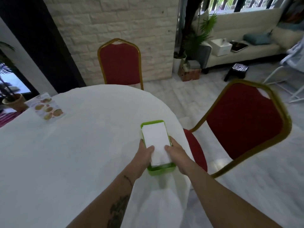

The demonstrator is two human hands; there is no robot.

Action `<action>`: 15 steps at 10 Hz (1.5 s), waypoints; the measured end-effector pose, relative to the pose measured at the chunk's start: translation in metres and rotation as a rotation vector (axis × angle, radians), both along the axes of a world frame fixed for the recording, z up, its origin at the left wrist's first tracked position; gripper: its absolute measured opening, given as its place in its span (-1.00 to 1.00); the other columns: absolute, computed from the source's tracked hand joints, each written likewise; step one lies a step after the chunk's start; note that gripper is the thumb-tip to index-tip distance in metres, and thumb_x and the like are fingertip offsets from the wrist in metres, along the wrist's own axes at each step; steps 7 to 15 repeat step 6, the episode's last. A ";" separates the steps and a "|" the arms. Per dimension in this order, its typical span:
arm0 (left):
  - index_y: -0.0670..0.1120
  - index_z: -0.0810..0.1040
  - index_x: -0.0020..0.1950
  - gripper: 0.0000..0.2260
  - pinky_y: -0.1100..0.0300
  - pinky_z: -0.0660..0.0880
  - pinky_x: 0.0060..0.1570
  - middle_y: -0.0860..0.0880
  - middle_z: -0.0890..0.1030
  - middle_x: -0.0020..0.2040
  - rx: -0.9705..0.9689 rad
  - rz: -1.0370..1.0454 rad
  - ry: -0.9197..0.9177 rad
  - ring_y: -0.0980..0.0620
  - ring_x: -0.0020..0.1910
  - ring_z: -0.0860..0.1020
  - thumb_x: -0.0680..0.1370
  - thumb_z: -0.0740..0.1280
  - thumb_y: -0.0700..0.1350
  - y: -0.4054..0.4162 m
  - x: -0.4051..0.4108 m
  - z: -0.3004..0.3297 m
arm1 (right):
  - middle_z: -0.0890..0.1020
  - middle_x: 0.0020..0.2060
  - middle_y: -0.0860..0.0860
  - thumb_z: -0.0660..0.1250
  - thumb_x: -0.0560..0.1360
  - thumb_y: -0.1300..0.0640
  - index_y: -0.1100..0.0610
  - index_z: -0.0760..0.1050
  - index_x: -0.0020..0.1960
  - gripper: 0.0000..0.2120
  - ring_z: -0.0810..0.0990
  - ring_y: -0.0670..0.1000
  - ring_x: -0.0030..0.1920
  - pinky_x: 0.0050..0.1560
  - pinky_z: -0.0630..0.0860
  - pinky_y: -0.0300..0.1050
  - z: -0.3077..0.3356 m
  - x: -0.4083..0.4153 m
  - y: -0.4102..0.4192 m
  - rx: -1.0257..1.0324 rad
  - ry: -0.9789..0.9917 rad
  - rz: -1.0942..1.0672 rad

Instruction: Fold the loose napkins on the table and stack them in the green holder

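The green holder (160, 171) lies flat near the right edge of the round white table (74, 145). A stack of folded white napkins (155, 139) fills it. My left hand (144, 153) grips the holder's left side, thumb resting on the top napkin. My right hand (176, 153) grips the right side, its thumb also pressing the top napkin. No loose napkins show on the tablecloth.
A printed menu card (46, 106) lies at the table's far left. One red chair with a gold frame (120, 63) stands beyond the table, another (243, 120) close on the right. A sofa, plants and boxes are farther back right.
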State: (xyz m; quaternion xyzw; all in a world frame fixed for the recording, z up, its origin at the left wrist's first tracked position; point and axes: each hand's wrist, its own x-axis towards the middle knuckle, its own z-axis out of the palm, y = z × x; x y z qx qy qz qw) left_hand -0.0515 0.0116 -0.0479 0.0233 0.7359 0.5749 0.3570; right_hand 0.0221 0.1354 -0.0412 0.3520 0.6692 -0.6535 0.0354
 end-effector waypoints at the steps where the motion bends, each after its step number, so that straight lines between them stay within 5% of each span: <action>1: -0.01 0.16 0.45 -0.58 -0.08 0.46 0.25 -0.07 0.44 0.34 -0.009 -0.042 0.010 -0.07 0.22 0.48 0.61 0.17 -0.14 0.025 0.008 -0.008 | 0.57 0.19 -0.05 0.10 0.58 0.28 -0.07 0.35 0.44 -0.51 0.53 -0.15 0.02 -0.14 0.46 -0.23 -0.008 0.006 0.022 -0.012 -0.009 -0.039; 2: 0.00 0.13 0.47 -0.55 -0.05 0.45 0.26 -0.06 0.42 0.35 -0.024 -0.078 0.033 -0.06 0.25 0.46 0.60 0.16 -0.15 0.036 0.013 -0.013 | 0.56 0.21 -0.05 0.11 0.57 0.27 -0.07 0.35 0.44 -0.51 0.54 -0.14 0.04 -0.11 0.49 -0.21 -0.015 0.009 0.035 -0.022 -0.024 -0.068; 4: 0.03 0.14 0.49 -0.54 0.00 0.43 0.29 -0.01 0.42 0.37 -0.040 -0.128 0.044 -0.02 0.27 0.45 0.61 0.14 -0.15 0.032 0.009 -0.011 | 0.57 0.27 -0.06 0.18 0.49 0.13 -0.15 0.33 0.45 -0.46 0.56 0.03 0.19 0.27 0.50 0.11 -0.022 0.004 0.044 0.017 -0.074 -0.027; 6: -0.03 0.06 0.56 -0.44 -0.02 0.16 0.48 -0.04 0.19 0.55 -0.352 -0.265 0.179 -0.08 0.49 0.23 0.61 0.13 0.10 0.006 0.000 -0.001 | 0.33 0.50 0.04 0.23 0.54 0.08 -0.03 0.19 0.55 -0.41 0.36 0.12 0.42 0.39 0.34 0.06 -0.012 -0.001 0.058 0.098 -0.149 -0.071; 15: -0.03 0.06 0.56 -0.44 -0.02 0.16 0.48 -0.04 0.19 0.55 -0.352 -0.265 0.179 -0.08 0.49 0.23 0.61 0.13 0.10 0.006 0.000 -0.001 | 0.33 0.50 0.04 0.23 0.54 0.08 -0.03 0.19 0.55 -0.41 0.36 0.12 0.42 0.39 0.34 0.06 -0.012 -0.001 0.058 0.098 -0.149 -0.071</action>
